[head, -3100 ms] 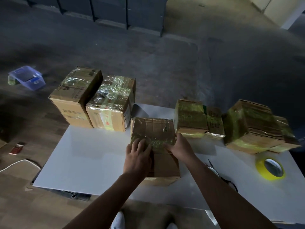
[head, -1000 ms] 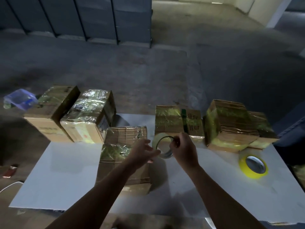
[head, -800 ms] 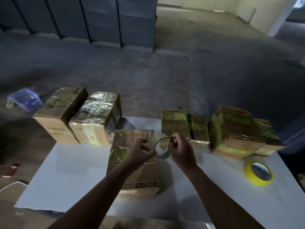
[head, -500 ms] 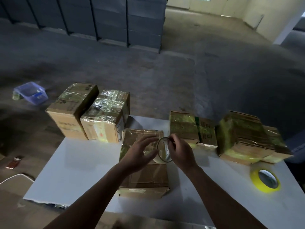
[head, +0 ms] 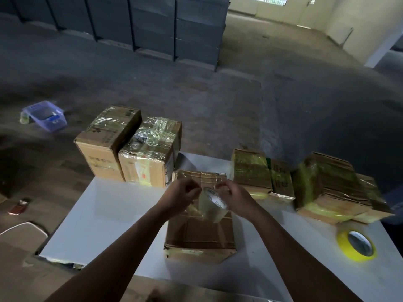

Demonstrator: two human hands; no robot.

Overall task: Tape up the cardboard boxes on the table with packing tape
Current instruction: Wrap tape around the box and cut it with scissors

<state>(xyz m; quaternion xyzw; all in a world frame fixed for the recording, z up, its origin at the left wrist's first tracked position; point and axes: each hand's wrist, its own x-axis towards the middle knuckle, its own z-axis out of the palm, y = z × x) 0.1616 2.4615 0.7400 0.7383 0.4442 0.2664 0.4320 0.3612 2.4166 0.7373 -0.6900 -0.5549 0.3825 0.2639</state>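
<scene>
A brown cardboard box lies flat in the middle of the white table, partly wrapped in clear tape at its far end. Above it I hold a roll of clear packing tape. My right hand grips the roll from the right. My left hand pinches at the roll's upper left edge, where the tape end is. Both hands hover over the box's far half.
Two taped boxes stand at the table's far left, two more at the far middle, a taped stack at the right. A yellow tape roll lies near the right edge. A blue tub sits on the floor.
My hands left the box top and picked up the clear tape roll. Over the last second they turned the roll, and my left fingers closed onto its edge.
</scene>
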